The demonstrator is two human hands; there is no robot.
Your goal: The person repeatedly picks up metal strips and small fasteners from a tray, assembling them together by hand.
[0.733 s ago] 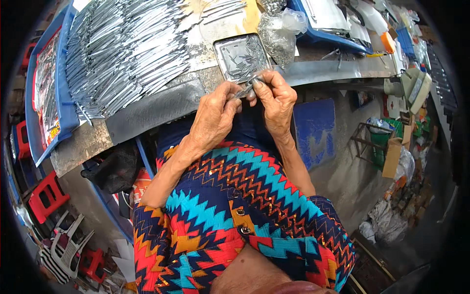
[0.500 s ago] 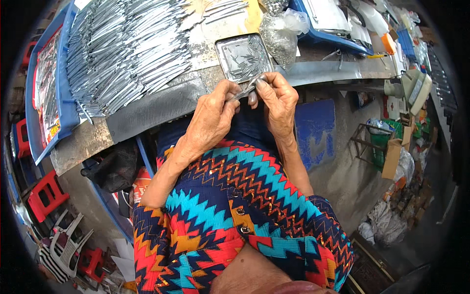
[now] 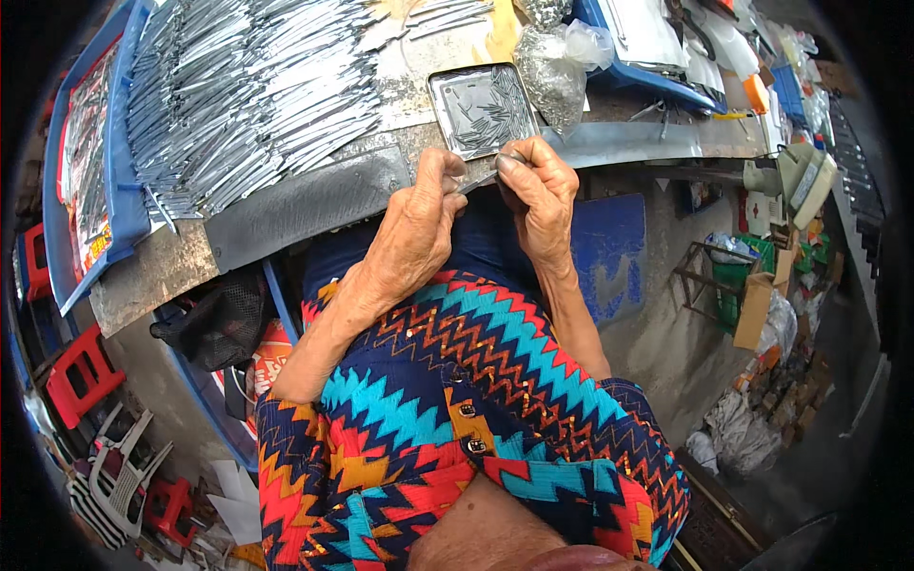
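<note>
Both my hands meet at the table's front edge, just below a small square metal tray (image 3: 435,107) that holds slim grey metal pieces (image 3: 500,112). My left hand (image 3: 415,224) is closed, its fingertips pinched on a thin grey metal strip (image 3: 483,179). Thumb and fingers of my right hand (image 3: 543,195) pinch the strip's other end. The fingers cover most of it, so its exact kind is unclear. Left of the tray, long narrow metal pieces (image 3: 257,95) lie in a broad, dense pile.
Long metal pieces in packaging fill a blue bin (image 3: 124,190) at the far left. A clear plastic bag (image 3: 552,81) of small metal parts stands right of the tray, beside another blue bin (image 3: 657,86). Red stools (image 3: 84,376) stand below on the left.
My fingertips have drawn slightly apart, and the left ones have curled in more. The view has shifted a little, moving the tray slightly right.
</note>
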